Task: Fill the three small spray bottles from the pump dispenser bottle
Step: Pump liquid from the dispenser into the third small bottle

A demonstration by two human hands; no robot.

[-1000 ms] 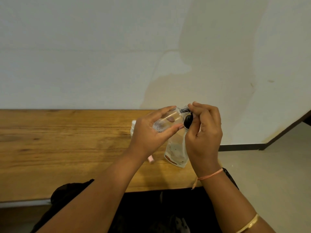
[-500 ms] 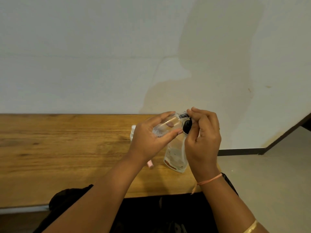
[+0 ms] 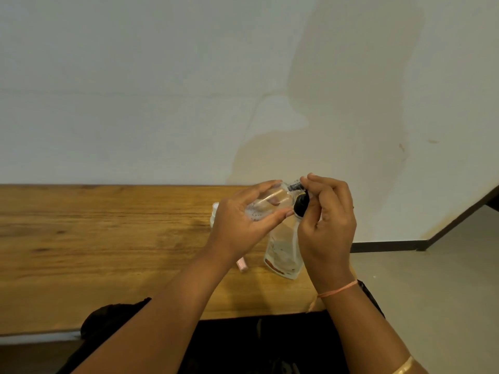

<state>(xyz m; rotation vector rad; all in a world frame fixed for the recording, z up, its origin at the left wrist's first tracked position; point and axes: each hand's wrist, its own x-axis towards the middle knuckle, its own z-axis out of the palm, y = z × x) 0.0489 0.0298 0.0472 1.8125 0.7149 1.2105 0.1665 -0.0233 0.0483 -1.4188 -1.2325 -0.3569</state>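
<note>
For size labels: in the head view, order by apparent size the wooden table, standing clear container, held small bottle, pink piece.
1. wooden table
2. standing clear container
3. small bottle, half hidden by the left hand, so unsure against the container
4. pink piece

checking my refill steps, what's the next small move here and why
Probably press the black pump head down with the right hand, keeping the neck of the small spray bottle against it. The left hand holds that bottle tilted, neck toward the pump, with only a little bubbly liquid inside, and the right fingers already curl at the pump top.
</note>
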